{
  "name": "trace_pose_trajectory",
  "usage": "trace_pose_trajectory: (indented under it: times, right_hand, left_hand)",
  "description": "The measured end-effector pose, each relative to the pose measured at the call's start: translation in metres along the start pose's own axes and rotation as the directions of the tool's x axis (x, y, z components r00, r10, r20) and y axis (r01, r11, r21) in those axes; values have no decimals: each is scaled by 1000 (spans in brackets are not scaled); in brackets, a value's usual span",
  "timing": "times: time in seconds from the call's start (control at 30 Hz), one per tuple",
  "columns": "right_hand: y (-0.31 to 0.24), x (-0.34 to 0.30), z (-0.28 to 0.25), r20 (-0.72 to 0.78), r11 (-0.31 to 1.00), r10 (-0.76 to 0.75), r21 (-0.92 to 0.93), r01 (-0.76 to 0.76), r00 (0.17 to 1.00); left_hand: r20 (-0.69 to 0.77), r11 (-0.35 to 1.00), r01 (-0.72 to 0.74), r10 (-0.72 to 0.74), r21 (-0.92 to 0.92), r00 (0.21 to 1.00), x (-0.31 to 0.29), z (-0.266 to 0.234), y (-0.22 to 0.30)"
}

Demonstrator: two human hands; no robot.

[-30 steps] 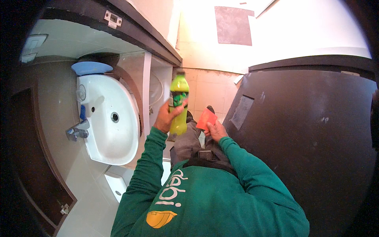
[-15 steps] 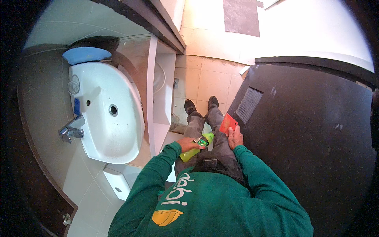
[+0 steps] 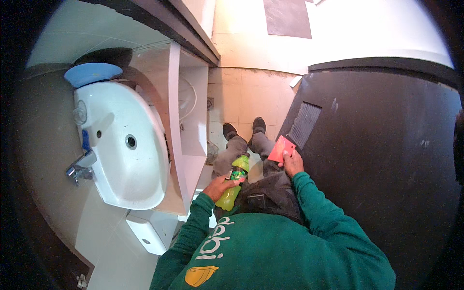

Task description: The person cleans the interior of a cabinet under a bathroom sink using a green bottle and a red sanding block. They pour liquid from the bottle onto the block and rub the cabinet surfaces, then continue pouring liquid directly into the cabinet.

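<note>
A green plastic bottle with a dark label is wrapped in the fingers of my left hand, tilted over my left thigh. My right hand pinches a flat, red-orange square scraper by its lower right corner, with the thumb on its face. A small hole shows near that corner. The bottle and the flat piece are apart, one over each leg. Whether the bottle's top has a cap is too blurred to tell.
To the left is a white washbasin with a chrome tap, a blue basin behind it. White cabinet panels stand beside my left leg. A dark door with a grille stands open at right.
My left hand has turned the bottle more upright and shifted slightly left and down. The right hand still holds the red-orange scraper, now tilted a little differently. The view has shifted slightly.
</note>
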State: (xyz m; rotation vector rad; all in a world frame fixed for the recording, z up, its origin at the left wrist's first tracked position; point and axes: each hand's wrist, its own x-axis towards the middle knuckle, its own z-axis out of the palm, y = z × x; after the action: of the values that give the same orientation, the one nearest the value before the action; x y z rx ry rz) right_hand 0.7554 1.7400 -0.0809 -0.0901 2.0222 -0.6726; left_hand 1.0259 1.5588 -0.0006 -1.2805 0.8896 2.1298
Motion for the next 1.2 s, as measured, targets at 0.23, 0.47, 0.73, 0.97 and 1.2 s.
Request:
trace_pose_trajectory:
  times: [0.23, 0.47, 0.73, 0.97, 1.2]
  right_hand:
    - [-13, 73, 12, -159, 948, -89, 290, 132, 983]
    - [-53, 103, 19, -149, 948, -248, 168, 271, 957]
    - [-70, 177, 81, -64, 857, -434, 278, 434, 899]
    - [-55, 262, 169, -26, 726, -579, 439, 529, 815]
    - [-39, 328, 215, -13, 629, -719, 412, 659, 695]
  left_hand:
    - [-149, 889, -315, 280, -334, 948, 53, -29, 4]
    - [-228, 753, -508, 455, -419, 861, 121, -58, -9]
    - [-302, 634, -658, 587, -406, 751, 152, -68, 17]
    - [-383, 603, -756, 655, -255, 652, 199, -85, 17]
    - [-192, 325, -899, 901, -294, 388, 268, -131, 13]
